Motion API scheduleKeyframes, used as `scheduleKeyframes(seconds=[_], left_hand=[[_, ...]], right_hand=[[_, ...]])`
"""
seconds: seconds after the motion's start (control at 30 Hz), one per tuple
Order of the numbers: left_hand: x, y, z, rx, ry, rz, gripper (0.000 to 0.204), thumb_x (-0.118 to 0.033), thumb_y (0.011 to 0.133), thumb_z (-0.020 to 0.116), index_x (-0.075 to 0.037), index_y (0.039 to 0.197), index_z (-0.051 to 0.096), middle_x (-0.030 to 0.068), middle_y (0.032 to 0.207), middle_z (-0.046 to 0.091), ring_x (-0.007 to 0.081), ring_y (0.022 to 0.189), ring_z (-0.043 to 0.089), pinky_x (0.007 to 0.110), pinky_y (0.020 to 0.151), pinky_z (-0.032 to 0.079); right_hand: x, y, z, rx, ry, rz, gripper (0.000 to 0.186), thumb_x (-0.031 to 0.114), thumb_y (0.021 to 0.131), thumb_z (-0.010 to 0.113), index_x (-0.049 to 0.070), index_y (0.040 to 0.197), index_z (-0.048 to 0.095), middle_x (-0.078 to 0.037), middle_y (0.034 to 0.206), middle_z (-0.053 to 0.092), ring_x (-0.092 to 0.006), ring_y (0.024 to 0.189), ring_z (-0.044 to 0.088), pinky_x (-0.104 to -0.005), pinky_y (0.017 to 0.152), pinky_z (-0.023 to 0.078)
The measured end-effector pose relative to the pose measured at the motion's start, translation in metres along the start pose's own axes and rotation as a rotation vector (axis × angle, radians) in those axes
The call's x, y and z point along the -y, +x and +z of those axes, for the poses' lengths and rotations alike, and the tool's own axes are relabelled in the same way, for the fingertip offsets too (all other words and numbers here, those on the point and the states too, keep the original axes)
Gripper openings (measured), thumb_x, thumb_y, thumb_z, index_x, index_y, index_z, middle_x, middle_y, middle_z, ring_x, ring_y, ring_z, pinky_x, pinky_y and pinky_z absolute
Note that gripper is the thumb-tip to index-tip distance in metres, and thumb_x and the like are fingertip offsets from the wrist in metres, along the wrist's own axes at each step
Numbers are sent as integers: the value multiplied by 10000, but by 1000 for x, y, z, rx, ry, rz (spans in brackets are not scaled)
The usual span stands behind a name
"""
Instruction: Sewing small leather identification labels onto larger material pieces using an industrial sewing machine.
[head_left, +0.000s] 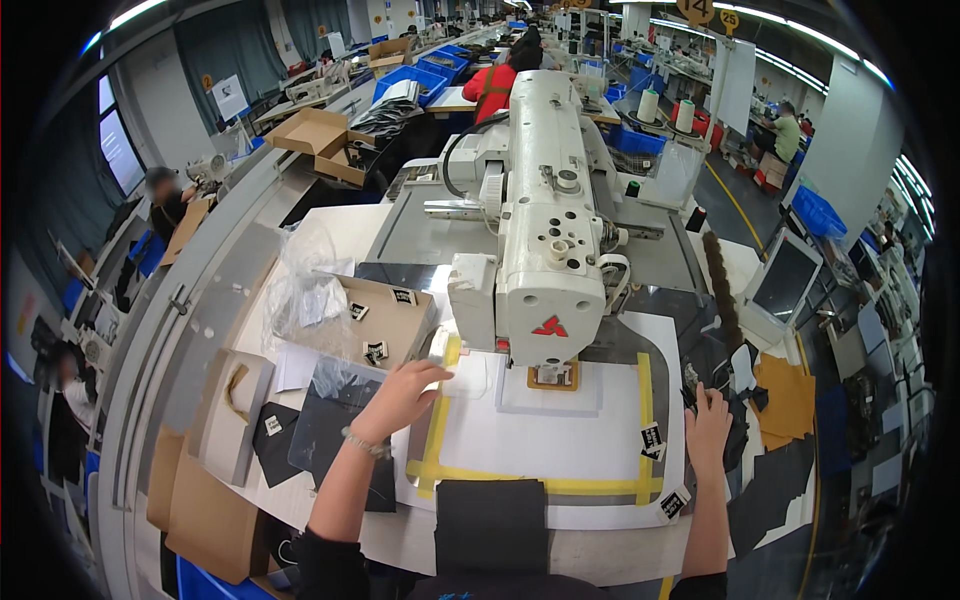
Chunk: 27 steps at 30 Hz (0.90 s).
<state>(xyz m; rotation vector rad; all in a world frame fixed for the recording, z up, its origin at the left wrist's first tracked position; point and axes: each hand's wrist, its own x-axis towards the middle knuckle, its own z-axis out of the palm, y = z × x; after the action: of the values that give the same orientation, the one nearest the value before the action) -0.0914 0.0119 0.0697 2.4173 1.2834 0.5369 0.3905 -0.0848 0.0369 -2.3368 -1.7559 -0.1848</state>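
Note:
My left hand (402,395) is stretched out, fingers pointing right, beside the left edge of the yellow-taped white sheet (530,455) on the sewing machine (550,250). Nothing shows in it. Under the machine head sits a small yellow-framed patch (553,375), with a clear plate around it. My right hand (708,425) lies at the right side of the bed, fingers apart, next to a small dark item (689,397) too unclear to name. Near it are two black-and-white labels, one on the sheet's right tape (652,441), the other a loose label (674,502) lower down.
Left of the sheet stand a cardboard box (405,335) with several labels and a crumpled plastic bag (310,295). Black fabric (490,525) lies at the front edge. To the right are mustard cloth (783,398), dark pieces (772,495) and a screen (787,280). Other people work farther off.

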Motion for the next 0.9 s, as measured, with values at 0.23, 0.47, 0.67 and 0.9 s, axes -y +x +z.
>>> scheduleKeyframes(seconds=[0.23, 0.47, 0.67, 0.9], left_hand=[[34, 84, 48, 183, -7, -171, 237, -126, 753, 710, -72, 970, 632, 62, 950, 637, 247, 909, 600, 378, 833, 429], [34, 88, 52, 172, -209, -162, 190, -49, 709, 697, -60, 885, 627, 78, 765, 635, 242, 740, 620, 348, 688, 483], [33, 91, 56, 55, -62, -31, 272, -15, 662, 734, -24, 902, 607, 75, 796, 612, 230, 726, 605, 327, 670, 486], [48, 83, 51, 147, -104, -96, 317, -68, 636, 781, -71, 919, 639, 41, 796, 606, 219, 747, 607, 364, 763, 461]], right_hand=[[45, -31, -25, -156, 121, -145, 439, 112, 867, 599, 64, 1300, 539, -121, 1195, 507, -288, 1132, 467, -403, 938, 360], [106, -64, -6, -106, 495, -428, 308, 133, 818, 644, 110, 1125, 659, -47, 987, 601, -252, 941, 559, -394, 790, 411], [169, -72, 9, 6, 628, -536, 245, 143, 851, 634, 111, 1090, 679, -24, 974, 613, -207, 916, 572, -357, 803, 426], [213, -63, 15, 121, 753, -616, 227, 143, 897, 591, 105, 1103, 679, -32, 952, 621, -212, 890, 584, -351, 811, 447]])
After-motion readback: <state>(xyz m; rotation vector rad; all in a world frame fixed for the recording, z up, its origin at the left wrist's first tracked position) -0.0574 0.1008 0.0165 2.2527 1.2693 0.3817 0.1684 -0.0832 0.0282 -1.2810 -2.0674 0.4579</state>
